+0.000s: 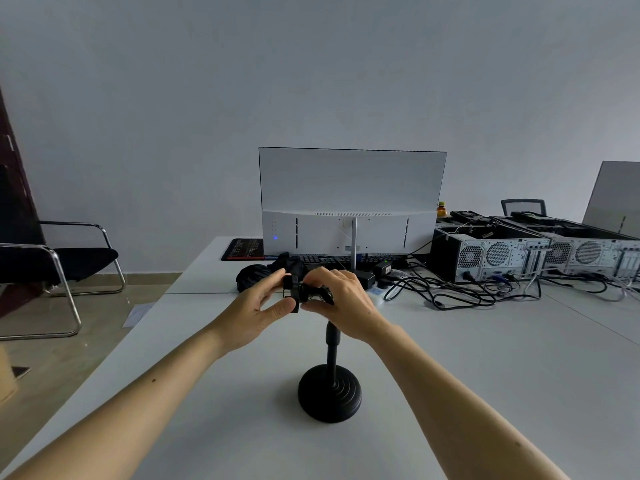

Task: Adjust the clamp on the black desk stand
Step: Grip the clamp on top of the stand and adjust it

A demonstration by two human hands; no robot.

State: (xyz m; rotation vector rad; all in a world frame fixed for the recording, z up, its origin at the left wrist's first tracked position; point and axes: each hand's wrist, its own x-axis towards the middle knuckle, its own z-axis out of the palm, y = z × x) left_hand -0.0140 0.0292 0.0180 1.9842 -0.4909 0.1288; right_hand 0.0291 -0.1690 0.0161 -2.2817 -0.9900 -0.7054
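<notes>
Hands meeting at the head of a black desk stand (pixel 330 382), which rests upright on a pale grey tabletop (pixel 485 375) with its round weighted base near the middle of the near half and its thin pole rising straight to the clamp (pixel 304 292). The left hand (pixel 258 313) comes in from the left, thumb and forefinger pinching the left end of the clamp; the right hand (pixel 346 299) arches over from the right, its fingers (pixel 317 277) curled down and pressed onto the top of the clamp, the thumb closing from below. Bare tabletop surrounds the base on every side, with wide open surface to the right and toward the viewer. The left edge of the tabletop runs diagonally from the near left corner toward the back; beyond it lie floor and a black chair with a chrome frame (pixel 69 268). A seam crosses the surface just behind the hands. Past that seam stand the white back of a monitor (pixel 349 216), a black bundle (pixel 256 275) close behind the left hand, a tangle of black cables (pixel 450 292), and two open computer cases (pixel 502 251) at the far right.
</notes>
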